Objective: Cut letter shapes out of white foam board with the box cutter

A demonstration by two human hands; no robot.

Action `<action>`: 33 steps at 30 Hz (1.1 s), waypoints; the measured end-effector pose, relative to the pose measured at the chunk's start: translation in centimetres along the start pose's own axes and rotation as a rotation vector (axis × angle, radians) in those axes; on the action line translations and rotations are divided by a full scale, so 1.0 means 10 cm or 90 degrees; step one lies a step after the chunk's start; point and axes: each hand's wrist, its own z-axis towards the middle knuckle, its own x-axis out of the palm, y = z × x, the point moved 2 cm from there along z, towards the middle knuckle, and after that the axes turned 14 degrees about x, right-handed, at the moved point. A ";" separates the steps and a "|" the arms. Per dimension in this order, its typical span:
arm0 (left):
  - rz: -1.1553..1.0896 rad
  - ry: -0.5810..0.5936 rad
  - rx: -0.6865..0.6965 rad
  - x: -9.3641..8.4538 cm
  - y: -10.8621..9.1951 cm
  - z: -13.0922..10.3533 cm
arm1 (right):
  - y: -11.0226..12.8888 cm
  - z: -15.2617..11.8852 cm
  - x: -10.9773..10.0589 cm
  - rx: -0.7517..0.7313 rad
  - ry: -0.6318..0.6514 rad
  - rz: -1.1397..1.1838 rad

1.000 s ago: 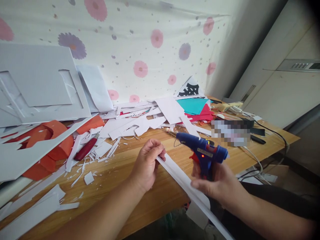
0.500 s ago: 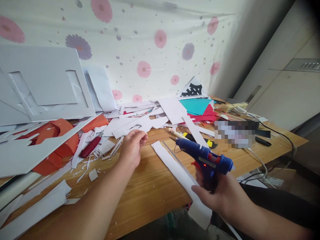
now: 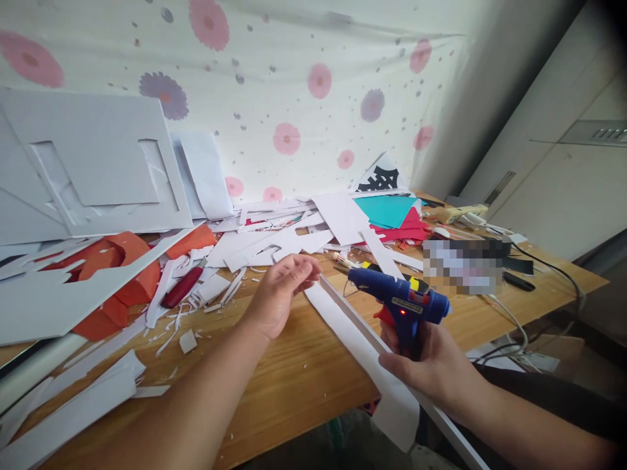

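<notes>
My right hand (image 3: 431, 365) is wrapped around the handle of a blue hot glue gun (image 3: 399, 297) with a lit red light. Its nozzle points left, above the table. Below it, a long flat white strip (image 3: 357, 349) slants over the table's front edge. Along that strip's right side runs a narrow white strip (image 3: 453, 427), passing beneath my right thumb toward the lower right. My left hand (image 3: 284, 294) has its fingers curled at the far end of the narrow strip. The fingertips there are partly hidden.
White board offcuts (image 3: 274, 245) cover the back of the table. Orange pieces (image 3: 140, 267) and a dark red handle (image 3: 182, 288) lie on the left. A black-and-yellow tool (image 3: 418, 284) lies behind the glue gun. Cables (image 3: 578, 297) and a power strip (image 3: 460, 213) are on the right.
My left hand has moved right to the far end of the narrow strip. That strip's white side now shows more. The glue gun has shifted slightly and turned more level.
</notes>
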 end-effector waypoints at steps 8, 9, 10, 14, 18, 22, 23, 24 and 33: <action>-0.086 -0.014 -0.076 0.13 0.07 -0.10 | -0.10 -0.06 0.06 0.075 0.086 0.078; -0.098 -0.017 -0.086 0.14 0.09 -0.10 | -0.10 -0.06 0.07 0.084 0.079 0.108; -0.107 -0.019 -0.095 0.14 0.11 -0.11 | -0.10 -0.06 0.08 0.092 0.068 0.139; -0.084 -0.016 -0.085 0.16 0.13 -0.12 | -0.06 -0.03 0.12 0.121 0.067 0.266; -0.062 -0.038 -0.042 0.18 0.05 -0.14 | -0.01 -0.02 0.13 0.145 0.111 0.369; -0.067 -0.073 -0.024 0.21 -0.04 -0.19 | -0.02 -0.03 0.13 0.158 0.139 0.403; -0.066 -0.079 -0.023 0.22 -0.04 -0.20 | -0.03 -0.03 0.14 0.160 0.146 0.405; -0.063 -0.084 -0.024 0.23 -0.05 -0.21 | -0.03 -0.03 0.14 0.160 0.152 0.406; -0.081 -0.134 -0.032 0.27 -0.02 -0.22 | -0.04 -0.04 0.16 0.158 0.157 0.384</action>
